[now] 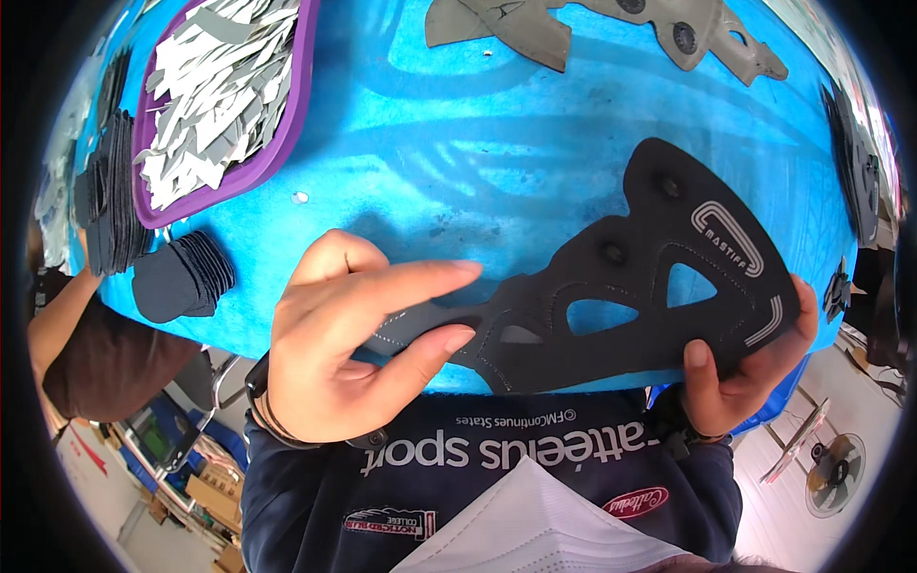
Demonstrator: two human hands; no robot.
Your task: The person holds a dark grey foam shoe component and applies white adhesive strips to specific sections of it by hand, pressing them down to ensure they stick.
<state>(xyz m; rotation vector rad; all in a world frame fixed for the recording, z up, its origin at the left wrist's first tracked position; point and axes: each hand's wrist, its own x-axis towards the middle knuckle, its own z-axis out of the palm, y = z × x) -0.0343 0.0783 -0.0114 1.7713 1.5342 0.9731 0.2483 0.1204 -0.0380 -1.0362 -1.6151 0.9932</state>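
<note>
A flat black shoe upper [573,353] with stitched cutouts, two round dark bumps and pale grey printed marks lies at the near side of the blue table. Its wide end points right and its narrow end runs left. My right hand [755,372] grips the wide end at its lower right, thumb on top and fingers behind the edge. Over the narrow end is my left hand [349,344], with forefinger and thumb spread apart and nothing visible between their tips. The curled fingers behind them are partly hidden.
The blue table [401,172] carries a purple tray [296,105] of white and grey scraps. Stacked dark pieces [191,277] stand beside it. Grey-brown upper pieces [707,38] lie at the far side. Another person's arm [62,315] shows at far left, a fan [836,473] at lower right.
</note>
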